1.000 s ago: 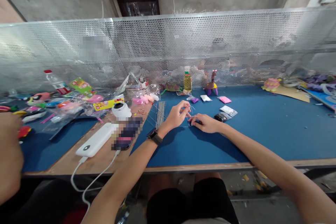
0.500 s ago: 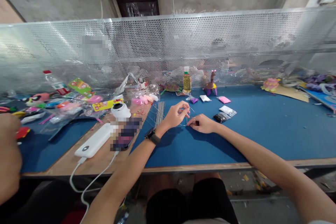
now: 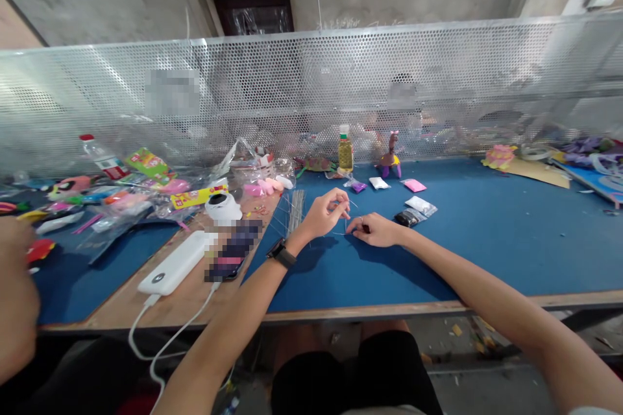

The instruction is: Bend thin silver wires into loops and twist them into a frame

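Observation:
Thin metal wire point(image 3: 346, 225) runs in bent lengths between my two hands, just above the blue mat. My left hand point(image 3: 327, 213), with a dark watch at the wrist, pinches the wire between thumb and fingers. Lower and to the right, my right hand point(image 3: 374, 231) has its fingers closed on the same wire, near the mat. A bundle of straight wires point(image 3: 295, 211) lies to the left of my left hand. Beyond my right hand are a black packet point(image 3: 409, 216) and a white packet point(image 3: 422, 205).
A brown figurine point(image 3: 390, 155) and an oil bottle point(image 3: 345, 150) stand by the perforated metal screen point(image 3: 341, 71). A power bank point(image 3: 175, 262) and phone point(image 3: 236, 248) lie left, joined by a white cable. Another person's arm point(image 3: 18, 298) shows at the far left.
Both hands hold nearly the same pose on the wire. The view has shifted slightly; nothing was let go or picked up.

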### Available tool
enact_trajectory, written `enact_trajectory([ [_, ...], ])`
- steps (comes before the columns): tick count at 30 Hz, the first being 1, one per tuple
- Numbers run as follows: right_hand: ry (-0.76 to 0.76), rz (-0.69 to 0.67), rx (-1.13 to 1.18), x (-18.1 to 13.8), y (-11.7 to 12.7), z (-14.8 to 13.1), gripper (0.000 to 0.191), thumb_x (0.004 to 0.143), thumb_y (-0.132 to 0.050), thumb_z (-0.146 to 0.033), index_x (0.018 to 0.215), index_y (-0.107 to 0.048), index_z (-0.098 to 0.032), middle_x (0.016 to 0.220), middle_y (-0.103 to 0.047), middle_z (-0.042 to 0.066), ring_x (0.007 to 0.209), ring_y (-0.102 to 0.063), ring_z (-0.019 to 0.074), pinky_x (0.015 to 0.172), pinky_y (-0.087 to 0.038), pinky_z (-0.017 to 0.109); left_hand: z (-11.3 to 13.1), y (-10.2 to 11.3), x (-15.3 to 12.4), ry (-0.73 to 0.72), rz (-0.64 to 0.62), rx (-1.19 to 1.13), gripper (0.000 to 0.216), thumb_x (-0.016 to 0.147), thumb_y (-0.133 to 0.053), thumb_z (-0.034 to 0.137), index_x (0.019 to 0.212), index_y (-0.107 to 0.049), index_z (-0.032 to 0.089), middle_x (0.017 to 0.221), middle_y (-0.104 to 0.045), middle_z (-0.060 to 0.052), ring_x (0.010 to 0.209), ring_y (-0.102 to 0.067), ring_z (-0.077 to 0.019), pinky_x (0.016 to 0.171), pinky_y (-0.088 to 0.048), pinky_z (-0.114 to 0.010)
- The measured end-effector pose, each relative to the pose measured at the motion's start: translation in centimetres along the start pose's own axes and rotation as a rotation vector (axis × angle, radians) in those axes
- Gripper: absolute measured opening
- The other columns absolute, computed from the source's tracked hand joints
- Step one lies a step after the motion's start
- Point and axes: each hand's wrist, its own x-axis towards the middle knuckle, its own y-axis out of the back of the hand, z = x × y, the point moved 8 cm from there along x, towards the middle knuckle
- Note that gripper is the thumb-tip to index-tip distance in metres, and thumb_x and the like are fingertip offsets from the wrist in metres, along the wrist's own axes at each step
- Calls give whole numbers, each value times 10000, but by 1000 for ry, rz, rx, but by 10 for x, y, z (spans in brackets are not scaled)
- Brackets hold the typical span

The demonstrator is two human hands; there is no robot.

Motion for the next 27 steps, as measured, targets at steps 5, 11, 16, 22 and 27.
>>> enact_trajectory([
  [5, -8, 22, 8, 1, -2, -4, 73, 900, -592, -198, 931, -656, -182, 670, -603, -29, 601, -537, 129, 615, -396, 242, -1, 2, 0, -3, -8, 10, 230, 988, -553, 428, 981, -535, 198, 875, -667, -33, 718, -743, -165, 688, -618, -288],
  [11, -22, 2, -206, 0, -3, -9, 85, 953, -613, -270, 912, -616, -195, 746, -633, -3, 666, -563, 148, 708, -378, 281, -2, 3, 0, -16, 1, 11, 223, 981, -562, 419, 973, -531, 198, 862, -665, -31, 746, -740, -169, 710, -611, -291],
  [16, 86, 209, -142, -2, 22, -30, 282, 971, -610, -463, 1070, -611, -199, 975, -652, 65, 871, -599, 205, 781, -424, 322, 6, 2, 0, -47, -4, 59, 179, 992, -541, 376, 957, -533, 201, 852, -673, -32, 765, -716, -162, 731, -591, -282],
  [22, 124, 445, 9, -3, 48, -41, 380, 1071, -393, -448, 929, -642, -198, 858, -652, 63, 763, -581, 185, 737, -463, 317, 12, 3, 1, -68, 14, 44, 159, 978, -560, 350, 937, -537, 198, 815, -652, -16, 729, -700, -153, 712, -590, -278],
  [27, 93, 467, 25, -8, 49, -35, 380, 1054, -422, -425, 919, -689, -190, 820, -683, 73, 722, -623, 183, 659, -484, 294, 10, 2, 1, -55, 9, 22, 156, 978, -559, 349, 942, -531, 200, 814, -685, -25, 752, -733, -173, 705, -608, -289],
])
